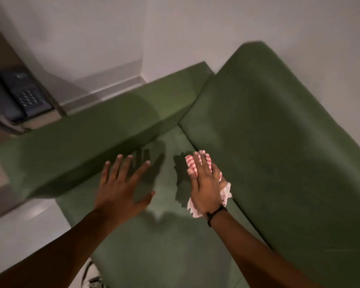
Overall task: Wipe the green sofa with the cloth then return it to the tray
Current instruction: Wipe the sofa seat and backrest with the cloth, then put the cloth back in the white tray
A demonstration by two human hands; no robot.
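Observation:
The green sofa point(268, 132) fills the right and middle of the head view, with its armrest point(87, 138) at the left and its backrest at the right. My right hand point(205, 181) presses a red-and-white striped cloth point(190, 164) flat on the seat, close to the seam with the backrest. The cloth's ends show beyond my fingertips and beside my wrist. My left hand point(121, 188) hovers with fingers spread over the seat next to the armrest, holding nothing. No tray is in view.
A dark desk phone point(19, 94) sits on a low surface beyond the armrest at the far left. A white wall point(175, 28) stands behind the sofa. Pale floor point(25, 227) shows at the lower left.

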